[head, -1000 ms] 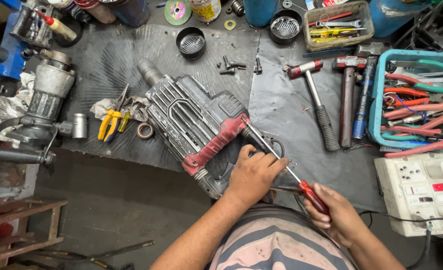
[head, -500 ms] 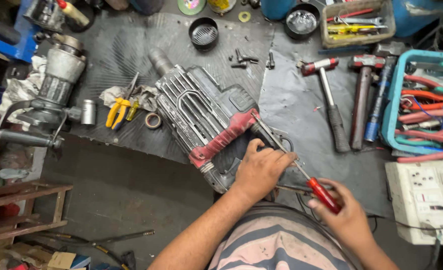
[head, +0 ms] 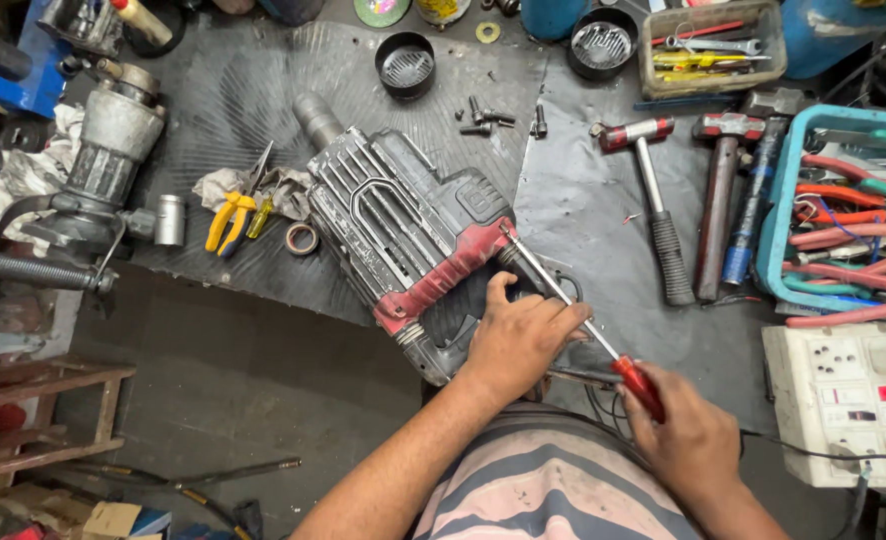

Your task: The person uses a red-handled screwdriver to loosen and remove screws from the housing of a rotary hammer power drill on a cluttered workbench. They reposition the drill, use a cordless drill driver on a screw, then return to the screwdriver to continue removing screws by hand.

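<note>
Large grey-and-red demolition hammer (head: 403,235) is lying on its side on the black rubber mat (head: 263,90), nose pointing up-left, handle end toward the person. Left hand (head: 521,338) is pressing down on the tool's handle end, fingers curled over it and over the screwdriver shaft. Right hand (head: 693,440) is wrapped tight around the red handle of a long screwdriver (head: 573,310); the tip is sitting against the red band of the tool body. Yellow-handled pliers (head: 231,218) and a tape roll (head: 302,238) are lying left of the tool. Two hammers (head: 658,215) are lying to the right, beside a teal tray (head: 778,200) of pliers.
</note>
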